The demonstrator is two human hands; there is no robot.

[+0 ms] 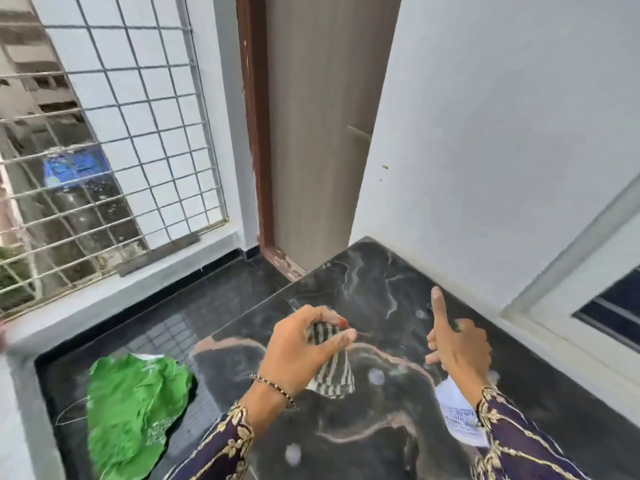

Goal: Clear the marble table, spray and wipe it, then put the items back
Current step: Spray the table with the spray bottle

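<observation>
Head view looks down on the dark grey marble table with pale pink and white veins (381, 271), which sits in the corner against the white wall; its top is bare of items and carries a few pale round wet spots, so in my judgement the work is at the spray-and-wipe stage. Above the middle of the table, the left hand (304, 344) has its fingers closed around a bunched grey-and-white striped cloth (334, 375), whose loose end hangs just over the stone. Toward the wall side of the table, the right hand (457, 344) holds a white plastic spray bottle with a printed label (457, 414); 1 finger points straight up while the others curl at the bottle's head, mostly hidden, so how firm the grip is I cannot tell. Beyond the table's outer edge, a crumpled green plastic bag (138, 410) lies on the dark floor.

Risks: the bottle, held with 1 finger lifted, could slip and drop on the stone. The cloth, balled up small, may only smear the droplets and leave streaks. Spray aimed wide would wet the wall.
</observation>
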